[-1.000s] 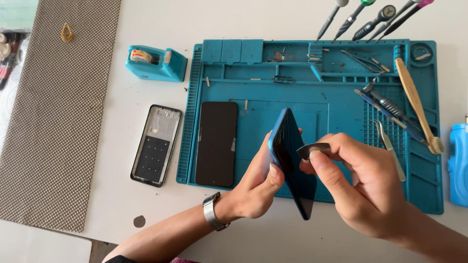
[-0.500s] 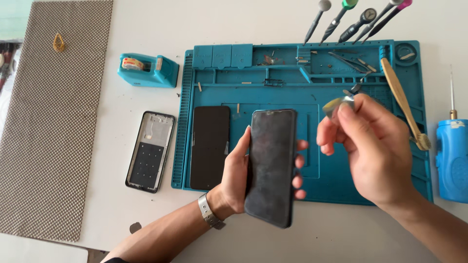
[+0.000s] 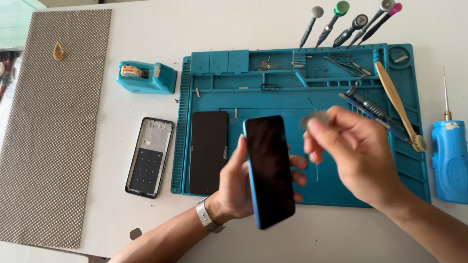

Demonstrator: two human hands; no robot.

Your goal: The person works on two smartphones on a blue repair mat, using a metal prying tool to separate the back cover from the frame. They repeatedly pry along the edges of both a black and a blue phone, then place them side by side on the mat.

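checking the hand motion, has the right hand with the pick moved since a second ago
Yes. The right hand with the thin pick lifted off the phone edge, up toward the mat's far trays.

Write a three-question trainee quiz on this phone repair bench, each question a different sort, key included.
1. True or false: the left hand holds the blue-edged phone screen up.
2. What lies left of the teal mat? A) phone frame B) brush C) blue bottle
3. Fill in: the right hand pinches a thin grey ____.

Key: 1 true; 2 A; 3 pick.
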